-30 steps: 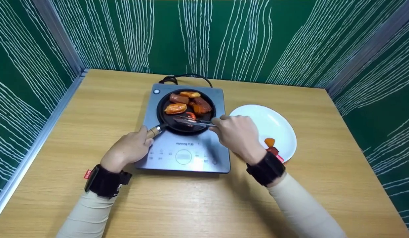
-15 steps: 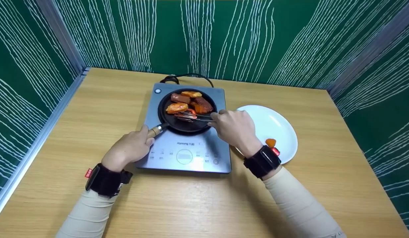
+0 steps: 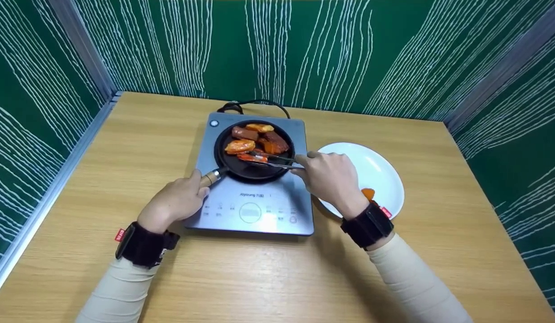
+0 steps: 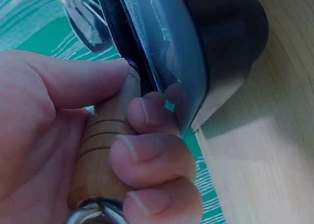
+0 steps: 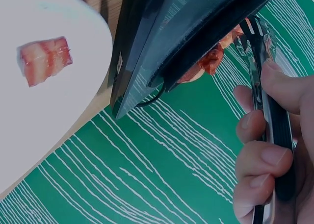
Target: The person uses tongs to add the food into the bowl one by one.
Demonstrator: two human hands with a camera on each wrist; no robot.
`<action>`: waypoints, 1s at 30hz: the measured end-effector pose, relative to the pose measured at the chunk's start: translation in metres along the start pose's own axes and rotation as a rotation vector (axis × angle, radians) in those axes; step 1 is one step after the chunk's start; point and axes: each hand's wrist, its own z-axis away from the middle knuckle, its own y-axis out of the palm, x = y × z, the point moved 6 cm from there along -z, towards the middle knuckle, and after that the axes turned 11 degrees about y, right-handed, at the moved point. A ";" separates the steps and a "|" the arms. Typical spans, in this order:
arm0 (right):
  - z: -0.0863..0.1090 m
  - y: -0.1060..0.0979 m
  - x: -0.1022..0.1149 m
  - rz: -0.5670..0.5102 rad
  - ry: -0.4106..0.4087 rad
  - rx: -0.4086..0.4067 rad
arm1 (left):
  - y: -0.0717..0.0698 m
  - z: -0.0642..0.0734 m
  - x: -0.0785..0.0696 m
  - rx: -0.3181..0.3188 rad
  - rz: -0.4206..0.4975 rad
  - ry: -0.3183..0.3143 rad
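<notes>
My left hand [image 3: 176,199] grips the wooden handle [image 3: 209,179] of a small black frying pan [image 3: 264,176], fingers curled round it in the left wrist view. The pan sits on a grey induction cooker [image 3: 277,220]. In my right hand [image 3: 330,179] is a pair of metal tongs [image 3: 281,165], pinched between thumb and fingers. Their tips lie on either side of a red piece of food [image 3: 251,157] in the front of the pan. Behind it lie an orange-brown wing-like piece [image 3: 240,146], a brown chunk [image 3: 244,133] and other browned pieces [image 3: 273,142].
Right of the cooker stands a white plate [image 3: 380,161], partly behind my right hand. On it lie an orange piece [image 3: 368,194] and a red-and-white piece [image 5: 45,60]. A black cord [image 3: 264,101] loops behind the cooker on the wooden table [image 3: 259,278]. Green patterned panels [image 3: 277,54] surround the table.
The tongs first moved up to the red piece, which now lies further left between their tips. My right hand then shifted right. My left hand keeps its grip on the pan handle.
</notes>
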 end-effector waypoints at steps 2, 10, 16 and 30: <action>0.004 -0.004 -0.003 -0.010 -0.004 -0.015 | 0.000 0.000 0.000 0.000 -0.007 0.004; 0.028 -0.024 -0.041 -0.065 0.078 -0.019 | 0.000 0.000 -0.002 -0.001 -0.008 0.014; 0.057 -0.032 -0.087 -0.113 0.190 0.067 | -0.001 0.000 -0.001 0.003 -0.003 0.003; 0.092 -0.014 -0.156 -0.209 0.392 0.467 | 0.000 -0.001 0.000 0.014 0.011 -0.007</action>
